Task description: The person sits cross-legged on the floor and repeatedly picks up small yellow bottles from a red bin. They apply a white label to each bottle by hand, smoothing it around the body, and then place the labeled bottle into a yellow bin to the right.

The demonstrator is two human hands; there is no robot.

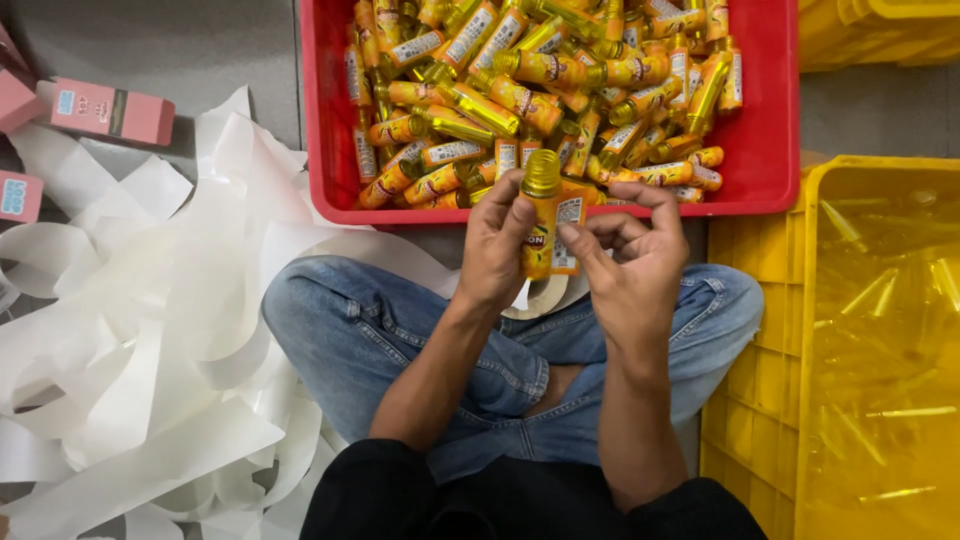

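Observation:
A small orange bottle (pixel 548 225) with a yellow-green screw cap and a paper label stands upright between both hands, just in front of the red crate (pixel 320 120). My left hand (pixel 495 245) wraps its left side, thumb near the cap. My right hand (pixel 630 260) touches the label on its right side with the fingertips, the other fingers curled. The crate holds several identical orange bottles (pixel 520 90) lying in a heap.
A yellow crate (pixel 810 300) stands at the right, covered with clear film. A pile of white backing-paper strips (pixel 130 330) lies on the floor at left. Pink cartons (pixel 110 110) sit at far left. My crossed legs in jeans (pixel 380 330) are below the hands.

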